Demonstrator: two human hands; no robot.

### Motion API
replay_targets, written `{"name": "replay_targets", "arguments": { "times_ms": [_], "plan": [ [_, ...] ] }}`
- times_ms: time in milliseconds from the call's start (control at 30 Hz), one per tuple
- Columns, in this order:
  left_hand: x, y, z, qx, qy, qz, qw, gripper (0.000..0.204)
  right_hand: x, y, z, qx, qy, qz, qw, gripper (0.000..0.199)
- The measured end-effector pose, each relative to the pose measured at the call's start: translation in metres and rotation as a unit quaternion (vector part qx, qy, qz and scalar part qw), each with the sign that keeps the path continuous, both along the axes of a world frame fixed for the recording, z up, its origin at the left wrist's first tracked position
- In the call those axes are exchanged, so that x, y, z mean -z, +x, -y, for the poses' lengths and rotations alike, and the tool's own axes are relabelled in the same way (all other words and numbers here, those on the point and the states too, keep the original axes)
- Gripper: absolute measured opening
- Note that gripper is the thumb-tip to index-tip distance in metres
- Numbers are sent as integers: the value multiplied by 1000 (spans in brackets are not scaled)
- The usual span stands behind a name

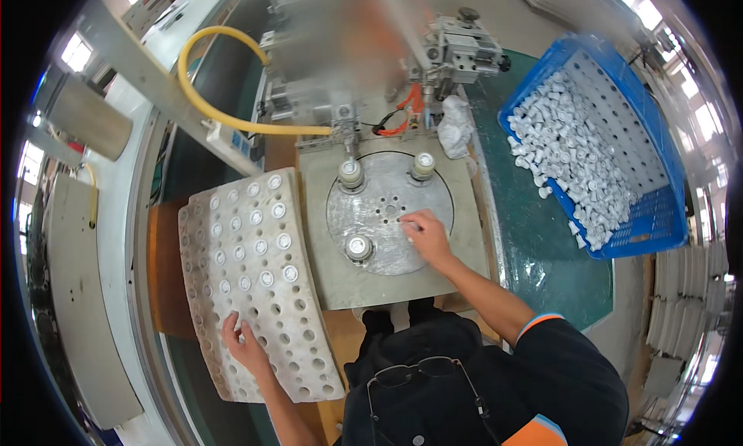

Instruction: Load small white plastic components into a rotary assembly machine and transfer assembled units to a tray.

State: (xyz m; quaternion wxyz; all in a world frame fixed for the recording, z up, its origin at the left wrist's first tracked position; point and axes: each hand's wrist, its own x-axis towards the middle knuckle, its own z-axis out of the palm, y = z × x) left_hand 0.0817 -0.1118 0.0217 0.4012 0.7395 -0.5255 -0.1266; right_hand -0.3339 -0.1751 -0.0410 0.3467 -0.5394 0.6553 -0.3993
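My left hand (246, 347) hovers over the near part of a white perforated tray (232, 376), thumb and forefinger apart, with nothing visible between them. Round white caps (261, 246) fill several holes in the tray's far part. My right hand (427, 237) is over the right side of a round metal turntable (387, 256), its fingers bent and drawn together. Whatever they hold, if anything, is hidden beneath them. Three round holders with white tops show on the turntable: one far left (350, 173), one far right (422, 166) and one near left (358, 248).
Beyond the turntable stands a machine head (460, 51) with metal fittings, partly blurred. A yellow hose (193, 82) curves at the left. On the green surface (542, 237) at right, a blue crate (665, 221) holds many small white parts (573, 144). A crumpled white bag (455, 126) lies nearby.
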Motion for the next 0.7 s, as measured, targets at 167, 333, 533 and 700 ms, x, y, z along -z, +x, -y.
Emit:
{"name": "replay_targets", "arguments": {
  "times_ms": [167,333,533,700],
  "plan": [
    [7,-22,21,48,-3,-36,998,23,22,-46,-26,89,-156,-180,967,23],
    [-19,-69,50,134,-33,-32,990,20,60,-54,-53,22,-244,-235,941,31],
    [-10,-128,55,202,-21,-75,976,19,29,-27,-90,-118,-215,-309,919,42],
    [14,-211,47,294,115,-168,934,16,9,-81,-85,-21,-134,-163,977,44]
  ]
}}
